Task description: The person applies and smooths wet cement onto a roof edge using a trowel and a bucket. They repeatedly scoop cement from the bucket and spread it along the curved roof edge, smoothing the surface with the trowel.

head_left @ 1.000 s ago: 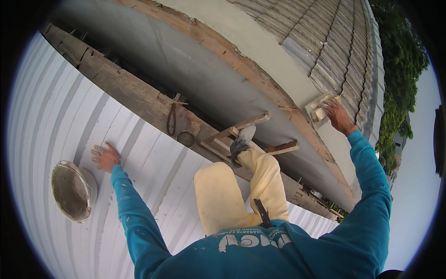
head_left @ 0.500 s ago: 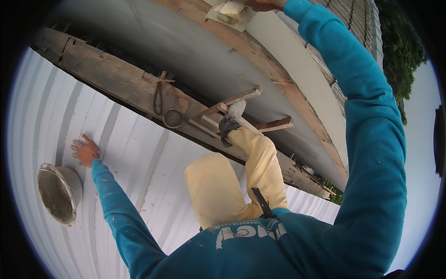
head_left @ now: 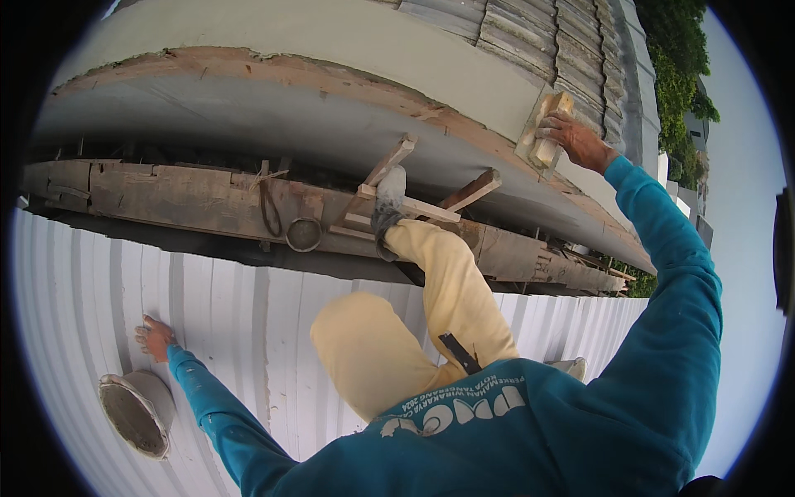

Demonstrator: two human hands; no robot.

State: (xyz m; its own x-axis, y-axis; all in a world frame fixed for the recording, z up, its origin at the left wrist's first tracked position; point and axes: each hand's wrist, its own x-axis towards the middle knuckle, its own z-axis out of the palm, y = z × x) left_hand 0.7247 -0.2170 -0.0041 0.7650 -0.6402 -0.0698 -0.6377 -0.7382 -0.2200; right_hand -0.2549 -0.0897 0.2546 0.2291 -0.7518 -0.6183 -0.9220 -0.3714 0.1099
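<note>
My right hand (head_left: 571, 137) grips the wooden handle of a pale, plaster-smeared float (head_left: 540, 132), which rests on the pale plastered band (head_left: 464, 74) between the exposed pinkish edge and the roof tiles. My left hand (head_left: 153, 338) lies with fingers spread on the white corrugated metal sheeting (head_left: 224, 323), just above a mortar-coated bucket (head_left: 137, 414) at lower left. My raised foot (head_left: 389, 203), in a dirty grey covering, is on a rough wooden bracket (head_left: 431, 211) below the plastered edge.
A weathered plank (head_left: 199, 199) runs across under the curved grey surface, with a dark looped strap (head_left: 269, 211) and a small round container (head_left: 305, 234) at it. Concrete roof tiles (head_left: 513, 41) lie above. Trees (head_left: 679, 91) stand at right. Another container (head_left: 571, 369) is partly hidden behind my body.
The view has turned, so the plank lies flatter. My right hand and float went high toward the upper middle, then came back right. My left hand stays spread on the sheeting.
</note>
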